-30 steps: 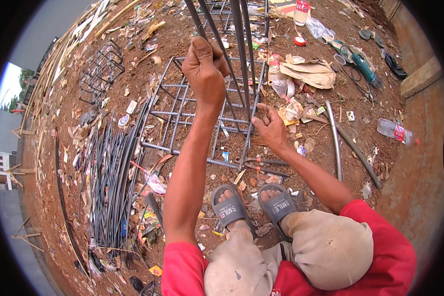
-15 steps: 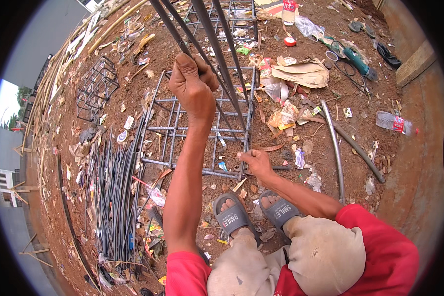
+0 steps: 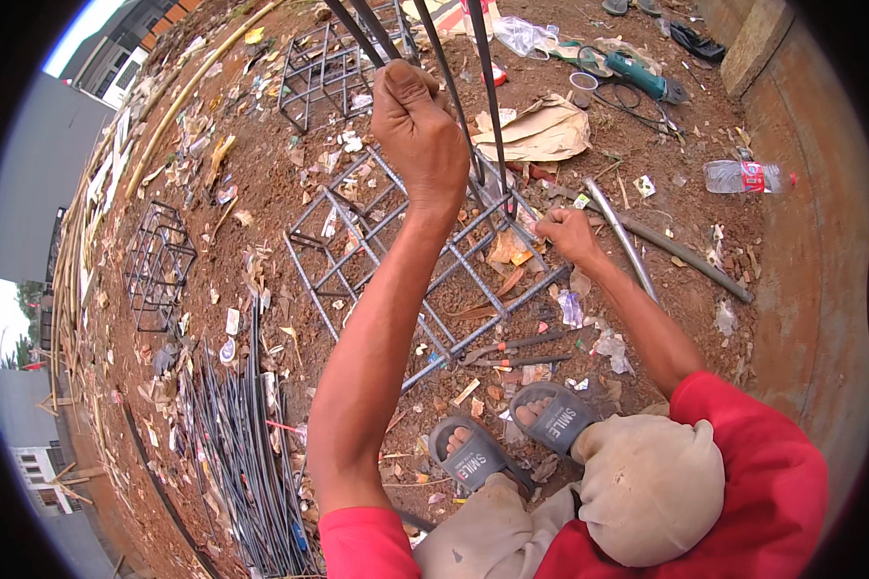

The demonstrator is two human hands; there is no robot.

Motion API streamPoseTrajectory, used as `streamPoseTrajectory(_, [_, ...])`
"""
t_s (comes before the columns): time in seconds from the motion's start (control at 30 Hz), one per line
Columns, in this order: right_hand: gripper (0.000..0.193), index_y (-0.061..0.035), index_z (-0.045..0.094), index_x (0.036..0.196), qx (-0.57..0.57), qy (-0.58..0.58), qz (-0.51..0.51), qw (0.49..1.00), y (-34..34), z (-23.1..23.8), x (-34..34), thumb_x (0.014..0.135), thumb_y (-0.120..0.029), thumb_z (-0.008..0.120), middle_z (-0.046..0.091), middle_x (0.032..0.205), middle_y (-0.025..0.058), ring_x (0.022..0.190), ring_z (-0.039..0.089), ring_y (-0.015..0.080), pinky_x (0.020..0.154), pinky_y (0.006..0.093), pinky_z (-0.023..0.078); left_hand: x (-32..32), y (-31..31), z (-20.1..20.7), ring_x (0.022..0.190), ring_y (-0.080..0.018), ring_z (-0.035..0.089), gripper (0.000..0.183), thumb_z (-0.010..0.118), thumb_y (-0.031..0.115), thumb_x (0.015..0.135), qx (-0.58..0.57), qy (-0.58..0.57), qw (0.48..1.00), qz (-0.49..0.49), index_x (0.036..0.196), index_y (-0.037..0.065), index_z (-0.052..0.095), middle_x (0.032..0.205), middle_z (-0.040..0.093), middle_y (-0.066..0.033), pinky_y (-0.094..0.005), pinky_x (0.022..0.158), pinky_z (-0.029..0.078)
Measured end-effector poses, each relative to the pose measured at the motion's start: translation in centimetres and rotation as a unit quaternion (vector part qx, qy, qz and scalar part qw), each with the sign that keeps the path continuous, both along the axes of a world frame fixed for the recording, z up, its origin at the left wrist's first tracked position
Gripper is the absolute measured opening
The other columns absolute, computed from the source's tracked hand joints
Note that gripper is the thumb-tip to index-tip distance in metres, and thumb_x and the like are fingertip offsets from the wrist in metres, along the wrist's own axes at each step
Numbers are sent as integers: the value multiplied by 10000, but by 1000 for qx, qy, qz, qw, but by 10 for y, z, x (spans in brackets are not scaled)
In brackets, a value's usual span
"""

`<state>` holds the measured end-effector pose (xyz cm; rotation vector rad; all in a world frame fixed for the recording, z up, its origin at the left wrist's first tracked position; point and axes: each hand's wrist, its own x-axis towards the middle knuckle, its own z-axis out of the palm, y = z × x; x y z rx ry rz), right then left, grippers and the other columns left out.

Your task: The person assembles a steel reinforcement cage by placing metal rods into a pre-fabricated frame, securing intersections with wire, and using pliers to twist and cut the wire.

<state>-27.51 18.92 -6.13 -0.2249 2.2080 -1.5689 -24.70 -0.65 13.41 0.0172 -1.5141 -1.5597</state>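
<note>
My left hand is raised in the upper middle, its fingers closed round one of several dark steel bars that rise out of the top of the view. The bars' lower ends meet a welded-looking steel grid, which lies tilted over the dirt; my left forearm covers part of it. Beside the grid's right-hand side, my right hand is closed, thumb against the fingers. Whatever it may hold is too small or hidden to tell. Below the grid lies a pair of long-handled pincers.
Loose thin rods are heaped at left, near a small bar cage. Another cage lies beyond. At right are a metal pipe, a plastic bottle, a green angle grinder and flattened brown paper. Litter covers the soil.
The grid has turned and its near right corner has swung rightward, uncovering the pincers. My right hand has moved up and right; my left hand still grips, slightly higher and farther right.
</note>
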Motion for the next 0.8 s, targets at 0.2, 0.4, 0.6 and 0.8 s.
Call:
streamPoseTrajectory(0.2, [362, -3, 742, 883, 71, 46, 38, 996, 17, -14, -11, 771, -346, 757, 686, 751, 141, 723, 637, 199, 705, 362, 495, -12, 4, 5, 516, -84, 364, 462, 448, 486, 1027, 58, 27, 995, -80, 785, 91, 456, 587, 374, 36, -258, 473, 329])
streamPoseTrajectory(0.4, [451, -18, 740, 885, 114, 13, -42, 993, 41, -14, -10, 846, -465, 700, 698, 781, 194, 752, 675, 254, 717, 406, 506, -14, 27, 54, 527, -83, 363, 461, 464, 490, 1019, -17, 20, 988, -151, 791, 90, 477, 593, 376, 32, -261, 494, 337])
streamPoseTrajectory(0.6, [439, 2, 642, 894, 131, 156, -105, 973, 65, 30, -7, 976, -421, 563, 596, 706, 217, 696, 636, 319, 666, 428, 479, -32, 15, 5, 547, -84, 415, 417, 478, 436, 1032, -39, -13, 998, -49, 840, 66, 501, 636, 437, 12, -243, 499, 362])
streamPoseTrajectory(0.8, [388, 5, 621, 874, 82, 190, -156, 966, 111, 25, 16, 982, -366, 587, 505, 661, 131, 629, 446, 184, 607, 374, 421, -37, 15, 13, 527, -52, 383, 359, 450, 342, 1065, 35, 44, 997, -51, 819, 80, 452, 655, 430, 20, -231, 463, 323])
